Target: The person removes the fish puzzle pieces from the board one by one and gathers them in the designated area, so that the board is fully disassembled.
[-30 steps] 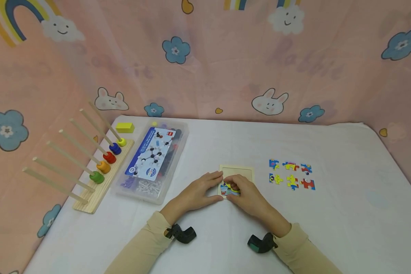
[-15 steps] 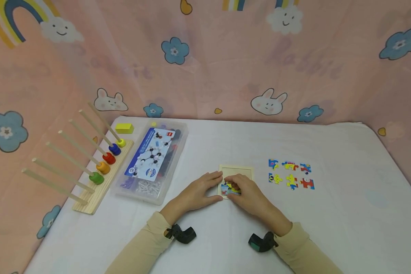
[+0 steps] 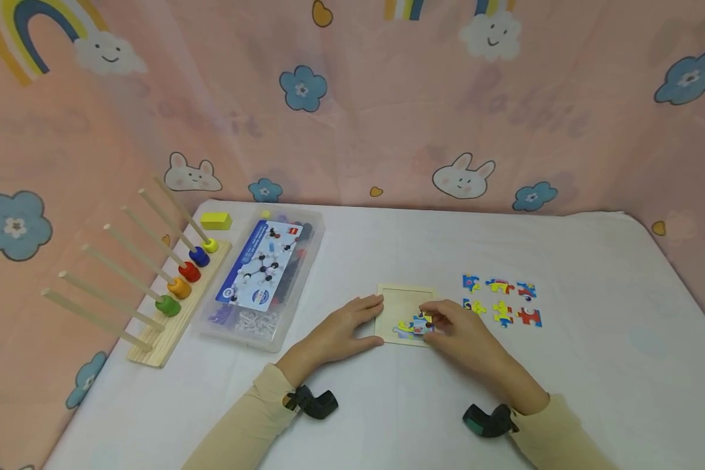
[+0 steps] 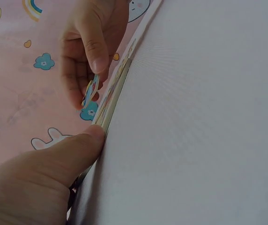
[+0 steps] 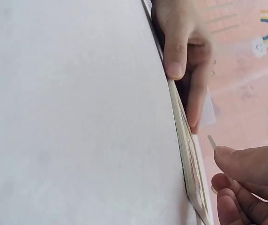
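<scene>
A square wooden puzzle tray (image 3: 396, 301) lies between both hands in the head view. At its left edge rests my left hand (image 3: 343, 329), fingers nearly straight along the side and thumb (image 4: 95, 132) against the edge. My right hand (image 3: 464, 336) pinches a blue jigsaw piece (image 3: 421, 324) between thumb and fingers over the tray's lower right part. In the left wrist view that piece is tilted and raised off the tray. Beside it in the tray shows a yellow and blue patch (image 3: 402, 330), partly hidden. The right wrist view catches only the held piece's thin edge (image 5: 212, 141).
Several loose jigsaw pieces (image 3: 501, 286) lie in two rows right of the tray. On the left are a clear plastic case (image 3: 276, 326) with a molecule-picture card, a wooden peg stand (image 3: 170, 339) with coloured beads, and a yellow block (image 3: 215, 221).
My right hand has moved right across the tray, with the blue piece now visible in its fingers. The tray's lower left now shows bare wood. My left hand has stayed in place.
</scene>
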A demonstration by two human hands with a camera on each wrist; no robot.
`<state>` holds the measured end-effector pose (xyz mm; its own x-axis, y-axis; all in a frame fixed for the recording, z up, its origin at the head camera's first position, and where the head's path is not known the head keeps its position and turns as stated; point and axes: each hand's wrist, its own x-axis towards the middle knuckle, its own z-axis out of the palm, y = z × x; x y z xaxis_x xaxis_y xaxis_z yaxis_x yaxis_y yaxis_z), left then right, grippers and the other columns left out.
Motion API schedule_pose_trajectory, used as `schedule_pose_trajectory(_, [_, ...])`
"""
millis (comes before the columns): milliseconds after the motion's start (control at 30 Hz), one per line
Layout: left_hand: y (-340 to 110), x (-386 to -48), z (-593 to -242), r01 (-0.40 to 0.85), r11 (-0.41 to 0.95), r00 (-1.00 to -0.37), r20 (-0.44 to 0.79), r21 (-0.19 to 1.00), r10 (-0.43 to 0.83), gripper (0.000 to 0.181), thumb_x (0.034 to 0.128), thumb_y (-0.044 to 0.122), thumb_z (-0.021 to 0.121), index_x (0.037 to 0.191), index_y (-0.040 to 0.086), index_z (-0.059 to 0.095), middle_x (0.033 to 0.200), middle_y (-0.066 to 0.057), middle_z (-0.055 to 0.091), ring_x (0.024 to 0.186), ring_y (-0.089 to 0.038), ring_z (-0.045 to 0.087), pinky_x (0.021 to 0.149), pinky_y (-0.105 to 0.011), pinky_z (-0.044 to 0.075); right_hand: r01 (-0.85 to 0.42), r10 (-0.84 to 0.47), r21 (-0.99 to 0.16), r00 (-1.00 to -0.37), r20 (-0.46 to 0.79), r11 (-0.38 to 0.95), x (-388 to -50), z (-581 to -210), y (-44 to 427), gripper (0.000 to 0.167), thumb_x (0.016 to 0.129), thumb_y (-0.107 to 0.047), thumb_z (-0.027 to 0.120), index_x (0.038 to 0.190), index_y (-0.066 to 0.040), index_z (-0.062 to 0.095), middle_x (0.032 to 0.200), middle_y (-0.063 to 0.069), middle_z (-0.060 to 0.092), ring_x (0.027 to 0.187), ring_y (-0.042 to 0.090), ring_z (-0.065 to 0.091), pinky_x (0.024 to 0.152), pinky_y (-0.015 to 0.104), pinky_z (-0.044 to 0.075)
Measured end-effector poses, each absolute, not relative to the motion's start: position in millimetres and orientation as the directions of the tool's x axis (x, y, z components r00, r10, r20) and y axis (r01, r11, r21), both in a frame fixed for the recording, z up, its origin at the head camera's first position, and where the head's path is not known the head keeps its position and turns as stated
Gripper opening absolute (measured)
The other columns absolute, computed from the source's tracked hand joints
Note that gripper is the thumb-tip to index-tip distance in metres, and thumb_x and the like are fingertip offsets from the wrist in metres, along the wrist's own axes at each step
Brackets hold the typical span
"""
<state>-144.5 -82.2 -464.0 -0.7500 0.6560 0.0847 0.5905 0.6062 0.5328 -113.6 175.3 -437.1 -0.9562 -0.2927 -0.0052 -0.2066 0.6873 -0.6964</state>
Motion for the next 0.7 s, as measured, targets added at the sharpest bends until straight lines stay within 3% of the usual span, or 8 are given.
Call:
schedule_pose_trajectory(300, [-82.2, -143.9, -464.5, 0.593, 0.606, -0.749, 0.086, 0.53, 0.657, 0.066, 0.0876, 0.036, 0.067, 0.141, 0.004, 0.044, 0.152, -0.003, 0.036, 0.141, -0.018, 0.031, 0.118, -0.032, 0.022, -0.18, -0.233, -0.649, -0.972, 0.003, 0.74, -100.4, -439.9, 221.6, 0.045, 0.084, -0.016, 0.071, 0.127, -0.01, 0.058, 0.109, 0.002, 0.061, 0.094, 0.014, 0.057, 0.082, 0.021, 0.053])
schedule_pose_trajectory(700, [-81.5, -143.7, -464.8, 0.58, 0.612, -0.758, 0.081, 0.537, 0.648, 0.066, 0.0875, 0.036, 0.067, 0.141, 0.005, 0.044, 0.152, -0.002, 0.036, 0.142, -0.018, 0.03, 0.118, -0.032, 0.022, -0.224, -0.227, -0.59, -0.971, 0.069, 0.776, -89.4, -444.6, 243.0, 0.04, 0.081, -0.011, 0.074, 0.119, -0.006, 0.063, 0.11, 0.006, 0.06, 0.089, 0.01, 0.052, 0.078, 0.016, 0.047])
